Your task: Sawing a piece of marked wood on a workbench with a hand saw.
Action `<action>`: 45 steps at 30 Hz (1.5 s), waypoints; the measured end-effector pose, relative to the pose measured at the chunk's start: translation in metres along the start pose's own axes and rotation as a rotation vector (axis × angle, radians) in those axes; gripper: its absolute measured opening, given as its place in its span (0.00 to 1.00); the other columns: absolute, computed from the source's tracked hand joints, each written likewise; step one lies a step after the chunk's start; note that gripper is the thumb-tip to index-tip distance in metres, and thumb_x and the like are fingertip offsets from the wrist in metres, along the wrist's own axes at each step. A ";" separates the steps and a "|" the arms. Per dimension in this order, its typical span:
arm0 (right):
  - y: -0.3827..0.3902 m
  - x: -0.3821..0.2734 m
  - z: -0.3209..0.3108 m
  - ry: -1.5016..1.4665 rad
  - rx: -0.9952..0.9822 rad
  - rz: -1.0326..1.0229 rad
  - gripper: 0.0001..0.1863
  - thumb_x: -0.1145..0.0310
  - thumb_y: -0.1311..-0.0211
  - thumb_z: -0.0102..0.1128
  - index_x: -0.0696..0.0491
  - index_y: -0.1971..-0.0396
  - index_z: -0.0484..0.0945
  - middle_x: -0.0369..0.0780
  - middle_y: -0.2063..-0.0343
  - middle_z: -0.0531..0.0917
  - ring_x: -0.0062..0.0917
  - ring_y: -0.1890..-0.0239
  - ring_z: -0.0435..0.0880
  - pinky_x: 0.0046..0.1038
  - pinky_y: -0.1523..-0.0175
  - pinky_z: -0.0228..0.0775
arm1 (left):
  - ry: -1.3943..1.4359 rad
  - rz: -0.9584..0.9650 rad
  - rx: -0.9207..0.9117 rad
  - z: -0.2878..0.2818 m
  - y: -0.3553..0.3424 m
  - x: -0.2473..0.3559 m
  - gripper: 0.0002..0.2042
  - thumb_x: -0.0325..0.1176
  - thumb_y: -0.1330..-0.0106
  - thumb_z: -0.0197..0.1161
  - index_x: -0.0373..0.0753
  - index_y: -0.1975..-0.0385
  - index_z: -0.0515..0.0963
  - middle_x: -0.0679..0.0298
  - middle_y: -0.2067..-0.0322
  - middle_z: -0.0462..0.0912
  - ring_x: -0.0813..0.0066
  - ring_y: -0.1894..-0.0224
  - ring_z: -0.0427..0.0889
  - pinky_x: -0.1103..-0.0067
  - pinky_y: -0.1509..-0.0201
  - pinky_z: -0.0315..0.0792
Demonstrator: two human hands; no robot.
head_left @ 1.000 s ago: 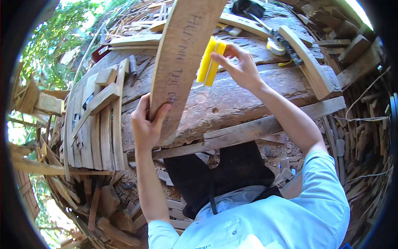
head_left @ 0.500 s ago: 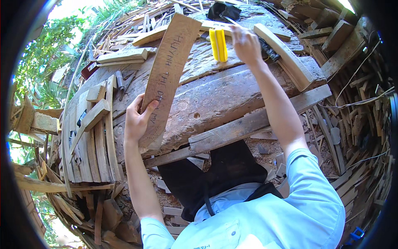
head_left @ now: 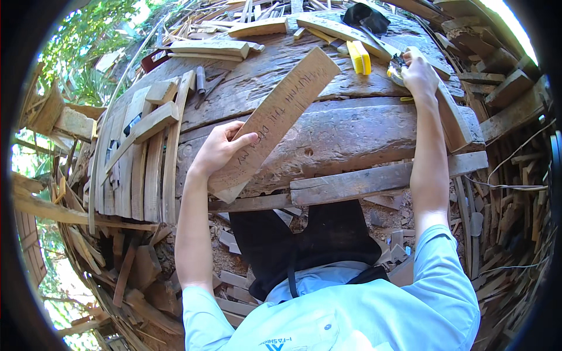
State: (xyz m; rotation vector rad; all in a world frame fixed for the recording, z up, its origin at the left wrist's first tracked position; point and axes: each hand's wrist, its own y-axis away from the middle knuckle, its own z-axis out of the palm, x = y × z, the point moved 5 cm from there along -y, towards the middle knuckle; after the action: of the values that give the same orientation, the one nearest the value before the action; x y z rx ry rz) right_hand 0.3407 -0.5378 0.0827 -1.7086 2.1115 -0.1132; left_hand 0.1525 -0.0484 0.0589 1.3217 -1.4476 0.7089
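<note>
My left hand point(head_left: 225, 149) is closed on a flat wooden board point(head_left: 295, 93) with handwriting on it, held slanting up over the thick timber workbench point(head_left: 363, 126). My right hand point(head_left: 421, 73) reaches to the far right of the bench, fingers curled over a small dark and silver object beside something yellow and a long wooden batten point(head_left: 451, 126); what exactly it grips is unclear. A yellow block-like brush or sponge point(head_left: 359, 58) lies on the bench left of that hand. A black cloth or bag point(head_left: 366, 19) lies behind it.
Narrow planks point(head_left: 137, 181) are stacked at the bench's left, with a metal cylinder point(head_left: 201, 79) and dark tool beside them. Short boards point(head_left: 208, 50) lie along the back. Scrap wood is piled around both sides and below the bench, with loose wires at right and greenery at left.
My right hand has let go of the yellow block, now lying on the bench, and moved right to the small objects there. The board in my left hand has tilted further to the right.
</note>
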 end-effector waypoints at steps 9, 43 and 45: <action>0.015 -0.028 -0.014 -0.154 0.219 -0.103 0.15 0.61 0.33 0.70 0.42 0.48 0.88 0.37 0.54 0.94 0.38 0.50 0.92 0.41 0.46 0.83 | -0.297 -0.004 -0.010 -0.009 0.000 0.007 0.23 0.48 0.27 0.74 0.31 0.47 0.85 0.64 0.61 0.90 0.81 0.59 0.83 0.77 0.50 0.78; 0.087 -0.128 -0.001 -0.644 0.334 -0.672 0.19 0.71 0.27 0.66 0.42 0.40 0.79 0.41 0.56 0.91 0.39 0.50 0.91 0.40 0.47 0.84 | -0.291 -0.129 -0.038 0.079 0.051 0.033 0.23 0.51 0.21 0.65 0.32 0.46 0.86 0.53 0.54 0.90 0.71 0.54 0.87 0.73 0.44 0.79; 0.087 -0.126 0.002 -0.634 0.340 -0.666 0.19 0.70 0.27 0.66 0.42 0.40 0.78 0.40 0.56 0.91 0.39 0.50 0.91 0.40 0.48 0.84 | -0.310 -0.143 -0.007 0.083 0.057 0.030 0.27 0.55 0.22 0.64 0.33 0.43 0.84 0.48 0.49 0.88 0.61 0.48 0.87 0.68 0.37 0.78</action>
State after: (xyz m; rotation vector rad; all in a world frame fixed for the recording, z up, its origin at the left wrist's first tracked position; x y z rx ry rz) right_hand 0.2814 -0.3965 0.0873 -1.8423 0.9720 -0.0967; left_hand 0.0776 -0.1207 0.0713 1.5631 -1.5758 0.4172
